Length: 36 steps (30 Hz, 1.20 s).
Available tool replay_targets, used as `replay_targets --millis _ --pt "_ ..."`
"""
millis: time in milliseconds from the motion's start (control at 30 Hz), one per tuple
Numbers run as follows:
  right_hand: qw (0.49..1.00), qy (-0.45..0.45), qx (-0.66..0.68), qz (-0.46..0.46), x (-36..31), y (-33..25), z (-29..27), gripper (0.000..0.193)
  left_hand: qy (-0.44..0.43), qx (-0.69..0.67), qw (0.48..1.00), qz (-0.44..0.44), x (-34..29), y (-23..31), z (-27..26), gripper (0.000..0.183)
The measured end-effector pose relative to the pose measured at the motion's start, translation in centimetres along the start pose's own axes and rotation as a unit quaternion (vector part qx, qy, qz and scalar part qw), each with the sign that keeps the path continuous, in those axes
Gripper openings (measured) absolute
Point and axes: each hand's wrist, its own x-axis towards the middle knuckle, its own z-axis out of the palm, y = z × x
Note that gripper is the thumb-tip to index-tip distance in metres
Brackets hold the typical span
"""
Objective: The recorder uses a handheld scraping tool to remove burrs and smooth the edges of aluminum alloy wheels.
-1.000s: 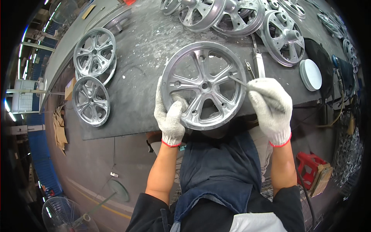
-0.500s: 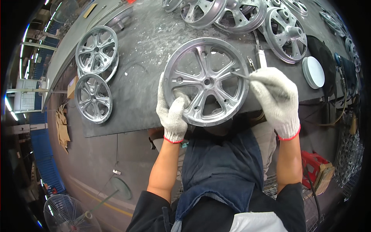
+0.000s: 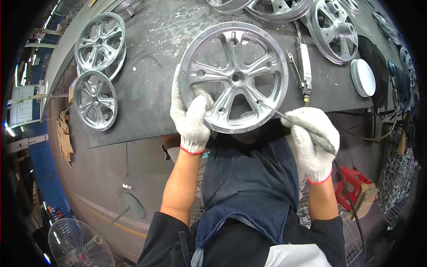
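A silvery cast metal wheel [image 3: 229, 122] with several spokes is tilted up toward me at the table's near edge. Its left rim is in the grip of my gloved left hand [image 3: 192, 118], thumb on the face side and fingers behind. In my gloved right hand [image 3: 313, 140], closed beside the wheel's lower right, is a thin metal rod tool [image 3: 277, 113]. The rod's tip reaches a spoke near a small hole on the lower right; whether it touches is hard to tell. My right fingers hide the tool's other end.
A pneumatic hand tool [image 3: 304, 66] lies right of the wheel on the dark table [image 3: 147, 113]. Farther right is a round white disc [image 3: 365, 78]. More wheels [image 3: 95, 101] lean at the left, and others [image 3: 334, 31] crowd the back right. Metal shavings litter the tabletop.
The rod's tip has gone from the wheel's upper right to its lower right, and my right hand has moved down. The view has shifted; my left hand keeps its hold on the wheel.
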Motion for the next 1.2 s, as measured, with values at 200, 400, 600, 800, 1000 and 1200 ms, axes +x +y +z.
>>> replay_targets --millis 200,400,600,800,1000,1200 --pt "0.976 -0.046 -0.175 -0.124 -0.3 -0.4 1.3 0.023 -0.019 0.001 1.000 -0.009 0.0 -0.2 -0.6 0.082" --pt "0.987 -0.075 -0.118 -0.077 0.4 -0.4 0.4 0.024 0.002 0.010 1.000 0.005 0.0 0.1 -0.1 0.081" --pt "0.990 0.025 0.095 0.098 0.0 -0.6 0.9 0.021 -0.007 0.012 1.000 0.007 -0.4 -0.3 0.3 0.080" --pt "0.999 0.016 0.001 0.045 0.3 -1.4 1.5 0.015 0.049 0.112 0.992 0.042 -2.5 -0.7 1.3 0.077" --pt "0.999 0.005 0.033 -0.018 -0.8 -1.7 -0.5 0.015 0.062 0.143 0.988 -0.008 -6.7 0.4 3.0 0.080" --pt "0.999 -0.042 0.027 -0.001 -1.4 -1.7 0.4 0.018 -0.018 0.122 0.982 -0.144 -0.3 5.4 2.3 0.065"
